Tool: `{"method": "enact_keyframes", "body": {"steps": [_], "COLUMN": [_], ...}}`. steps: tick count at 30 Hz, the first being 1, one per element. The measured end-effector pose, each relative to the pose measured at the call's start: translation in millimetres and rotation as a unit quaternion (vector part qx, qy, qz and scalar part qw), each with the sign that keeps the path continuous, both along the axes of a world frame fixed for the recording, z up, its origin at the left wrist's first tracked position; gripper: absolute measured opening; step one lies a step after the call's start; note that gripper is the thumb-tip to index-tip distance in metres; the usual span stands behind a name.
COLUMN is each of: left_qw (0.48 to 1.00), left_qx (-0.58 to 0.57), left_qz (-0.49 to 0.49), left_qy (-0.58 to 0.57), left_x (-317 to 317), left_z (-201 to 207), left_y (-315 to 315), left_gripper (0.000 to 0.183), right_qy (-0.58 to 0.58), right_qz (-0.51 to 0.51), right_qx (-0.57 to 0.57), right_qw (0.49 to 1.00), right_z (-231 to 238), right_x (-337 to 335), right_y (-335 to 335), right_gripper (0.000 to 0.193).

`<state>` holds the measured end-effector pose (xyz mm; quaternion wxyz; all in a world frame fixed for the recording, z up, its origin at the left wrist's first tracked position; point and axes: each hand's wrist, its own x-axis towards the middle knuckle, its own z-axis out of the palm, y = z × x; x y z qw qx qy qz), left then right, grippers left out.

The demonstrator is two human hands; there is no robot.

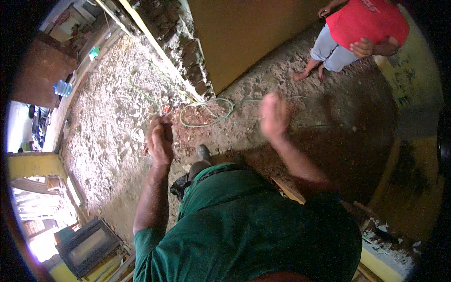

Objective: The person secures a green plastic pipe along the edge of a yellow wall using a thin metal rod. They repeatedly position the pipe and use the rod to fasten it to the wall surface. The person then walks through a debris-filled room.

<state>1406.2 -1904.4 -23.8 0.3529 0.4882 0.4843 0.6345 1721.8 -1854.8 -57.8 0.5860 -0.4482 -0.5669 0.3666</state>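
My left hand (159,141) is raised over the dirt floor, its fingers curled closed. Orange-red bits show at the fingertips and beside the palm; what thing they belong to is too small to make out. Off to the right, my right hand (275,115) is lifted in the air. Motion blurs it, but the fingers look stretched out, and no held thing shows. On the ground between and beyond my hands lies a thin green cord (206,125) in loose loops. It touches neither hand. My shoe (203,152) stands just short of the loops.
A barefoot person in a red shirt (366,23) stands at the far right. A brown wall panel (244,37) meets a rough pillar (188,47) ahead. Blue water bottle (62,88) sits on the left ledge; a dark framed box (87,246) stands at lower left. Rubble covers the floor (108,122).
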Motion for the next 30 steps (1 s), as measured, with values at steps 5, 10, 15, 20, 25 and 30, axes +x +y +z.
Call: {"method": "enact_keyframes", "body": {"steps": [5,10,15,20,25,30], "left_qw": [0.999,0.996,0.986,0.981,0.952,0.950], "left_qx": [-0.041,0.045,0.126,0.130,0.218,0.262], "left_qz": [-0.023,0.011,0.091,0.135,0.175,0.151], "left_qy": [0.008,0.071,0.069,0.053,0.126,0.077], "left_x": [30.7,13.5,-16.7,-57.2,-126.2,-212.9], "left_z": [26.8,26.9,16.7,22.4,22.7,14.3], "left_y": [-22.7,-40.9,-49.7,-46.4,-26.2,2.7], "left_gripper": [0.054,0.064,0.061,0.064,0.049,0.042], "right_qy": [0.018,-0.103,-0.166,-0.158,-0.136,-0.083], "right_qz": [0.235,0.320,0.315,0.381,0.384,0.375], "right_qx": [-0.039,0.070,0.222,0.145,0.157,0.107], "right_qw": [0.971,0.939,0.908,0.899,0.900,0.917], "right_z": [3.7,7.5,7.6,17.7,8.3,4.8], "right_x": [-132.5,-169.2,-210.6,-248.7,-313.8,-401.4], "right_y": [-55.9,-54.4,-51.0,-42.6,-25.9,-11.5], "right_gripper": [0.017,0.008,0.017,0.021,0.011,0.020]}}
